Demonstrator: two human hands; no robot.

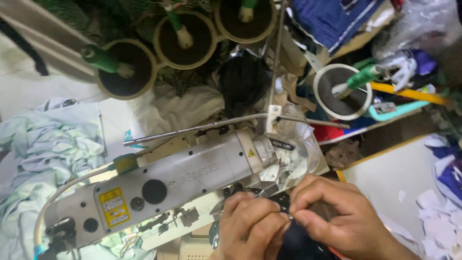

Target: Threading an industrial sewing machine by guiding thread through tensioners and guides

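We are pinching a piece of dark fabric (298,243) between both hands, low in the view and just below the machine's needle end. Our left hand (252,226) is curling nearly closed, fingertips gripping the cloth's upper edge; our right hand (337,216) is bending its fingers tight onto the same edge, so the two hands are touching at the fingertips.

Directly above and to the left of our left hand, the grey sewing machine (168,180) is stretching across, its body crowding the space over the cloth. Crumpled clear plastic (296,154) is bunching just above our right hand. A thin metal rod (207,126) is running across beyond the machine.

Farther up from the hands we are counting four thread cones with green tubes: three (180,31) in a row well above the left hand, one (344,91) above the right hand. Pale cloth (53,144) is lying heaped far out to the left, white scraps (442,216) to the right.
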